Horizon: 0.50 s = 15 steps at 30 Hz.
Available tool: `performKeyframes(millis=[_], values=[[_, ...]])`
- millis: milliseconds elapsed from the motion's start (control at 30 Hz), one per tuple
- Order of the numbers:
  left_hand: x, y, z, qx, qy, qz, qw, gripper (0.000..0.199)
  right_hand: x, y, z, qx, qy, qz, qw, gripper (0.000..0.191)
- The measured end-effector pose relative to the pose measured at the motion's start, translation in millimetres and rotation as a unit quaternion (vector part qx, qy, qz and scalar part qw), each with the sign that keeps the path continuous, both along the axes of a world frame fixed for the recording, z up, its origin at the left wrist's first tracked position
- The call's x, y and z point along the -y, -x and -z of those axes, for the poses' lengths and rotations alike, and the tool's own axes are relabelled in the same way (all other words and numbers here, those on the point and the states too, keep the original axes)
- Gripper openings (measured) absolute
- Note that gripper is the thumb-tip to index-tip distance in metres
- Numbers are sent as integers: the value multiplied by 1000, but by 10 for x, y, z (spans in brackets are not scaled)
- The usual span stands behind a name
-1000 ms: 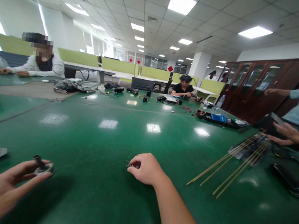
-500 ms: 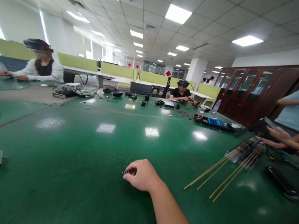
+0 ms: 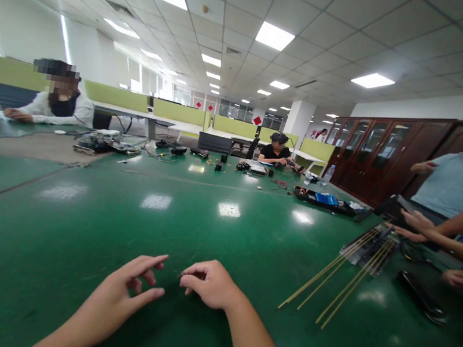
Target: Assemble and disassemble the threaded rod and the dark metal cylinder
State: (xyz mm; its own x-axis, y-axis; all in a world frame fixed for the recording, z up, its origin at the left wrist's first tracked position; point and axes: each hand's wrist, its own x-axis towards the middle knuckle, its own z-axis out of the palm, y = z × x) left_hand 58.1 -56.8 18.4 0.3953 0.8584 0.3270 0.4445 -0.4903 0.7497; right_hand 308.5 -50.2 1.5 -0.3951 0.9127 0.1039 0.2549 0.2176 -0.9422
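Near the middle of the green table [image 3: 189,219], my right hand [image 3: 211,285] pinches a small dark object [image 3: 182,275] between thumb and fingertips. Only a bit of that object shows at the fingertips, too small to name. To its left, my left hand [image 3: 126,286] hovers with thumb and fingers apart and nothing between them. The fingertips of my left hand point toward the small object, with a short gap between.
Long thin yellowish sticks [image 3: 351,274] lie at the right on clear plastic, beside a black case [image 3: 422,296]. People's hands [image 3: 419,224] are behind them. A black tray with blue items [image 3: 326,199] and electronic parts [image 3: 107,143] lie farther back.
My left hand has come into view from the lower left, open. My right hand has shifted slightly left and down in the view, still pinching the small object.
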Motion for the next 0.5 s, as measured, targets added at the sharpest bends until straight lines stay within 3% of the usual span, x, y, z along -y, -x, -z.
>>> performKeyframes(millis=[100,300,400,500], values=[[-125,-292,92,60,104,54,991,41,-43,1,28,-59,32,-27,997,32],[-145,-471,158,156,161,85,971,31,-49,78,38,-111,76,-41,990,42],[-111,-413,104,169,167,52,970,29,-41,100,39,-130,93,-49,986,44],[-2,-126,-37,160,140,-25,977,35,-47,80,45,-121,115,-37,985,46]])
